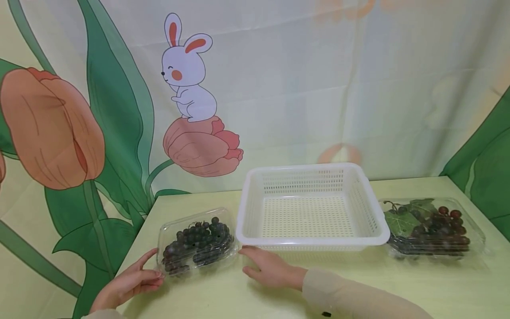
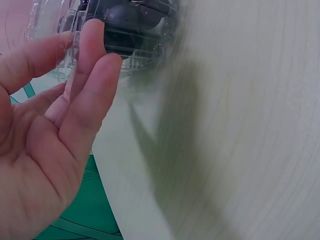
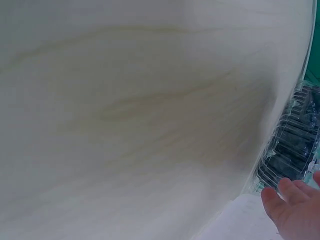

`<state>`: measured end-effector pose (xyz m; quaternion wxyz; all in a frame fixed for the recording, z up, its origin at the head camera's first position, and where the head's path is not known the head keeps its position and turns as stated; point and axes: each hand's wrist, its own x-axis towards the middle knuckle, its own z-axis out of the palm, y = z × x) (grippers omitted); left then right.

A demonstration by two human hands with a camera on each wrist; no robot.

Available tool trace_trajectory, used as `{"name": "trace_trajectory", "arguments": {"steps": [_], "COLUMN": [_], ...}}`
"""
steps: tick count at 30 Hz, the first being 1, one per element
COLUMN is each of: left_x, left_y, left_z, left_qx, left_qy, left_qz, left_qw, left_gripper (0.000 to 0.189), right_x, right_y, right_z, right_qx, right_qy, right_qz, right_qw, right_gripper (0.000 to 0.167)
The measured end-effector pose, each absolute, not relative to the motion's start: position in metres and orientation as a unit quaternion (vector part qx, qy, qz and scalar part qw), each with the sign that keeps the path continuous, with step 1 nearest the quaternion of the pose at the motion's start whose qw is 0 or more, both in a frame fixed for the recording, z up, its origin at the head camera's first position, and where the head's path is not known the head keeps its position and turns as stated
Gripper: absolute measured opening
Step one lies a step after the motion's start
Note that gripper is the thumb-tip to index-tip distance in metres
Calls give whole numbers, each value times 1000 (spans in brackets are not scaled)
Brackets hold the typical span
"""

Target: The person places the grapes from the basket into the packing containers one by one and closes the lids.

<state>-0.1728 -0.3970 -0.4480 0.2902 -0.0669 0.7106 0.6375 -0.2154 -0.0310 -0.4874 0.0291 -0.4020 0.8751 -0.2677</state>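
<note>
A lidded clear plastic box of dark grapes point(image 1: 198, 243) stands at the left of the table. At its left end is my left hand point(image 1: 129, 281), fingers extended and fingertips touching the plastic near the front corner. In the left wrist view, those fingers point(image 2: 95, 95) lie against the clear end wall, with dark grapes behind it. My right hand point(image 1: 271, 267) is by the box's right end, in front of the white basket, fingers reaching left. The right wrist view shows its fingertips point(image 3: 285, 192) close to the box's ribbed side point(image 3: 292, 145).
A white perforated plastic basket point(image 1: 312, 241) stands at the middle back with nothing in it. Right of it is another clear box holding reddish grapes point(image 1: 442, 230) and green leaves. A cloth backdrop point(image 1: 287, 88) with printed tulips and a rabbit hangs behind the pale table point(image 1: 207, 297).
</note>
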Motion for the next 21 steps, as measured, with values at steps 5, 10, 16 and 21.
{"name": "trace_trajectory", "arguments": {"steps": [5,10,16,21], "left_x": [-175,-177,-179,-183], "left_y": [-397,-397,-396,-396], "left_z": [-446,-445,-442,-439], "left_qx": [-69,-73,-74,-78], "left_qy": [731,739,746,749], "left_qz": [617,608,597,587], "left_qw": [284,280,285,296], "left_gripper": [89,89,89,89], "right_x": [-216,-217,-219,-219], "right_y": [-36,-43,-52,-60], "right_z": [-491,-492,-496,-496], "right_qx": [-367,-329,-286,-258], "right_qy": [880,878,861,833], "right_qz": [-301,-348,-417,-485], "right_qw": [-7,-2,54,72], "right_gripper": [40,43,51,56]}}
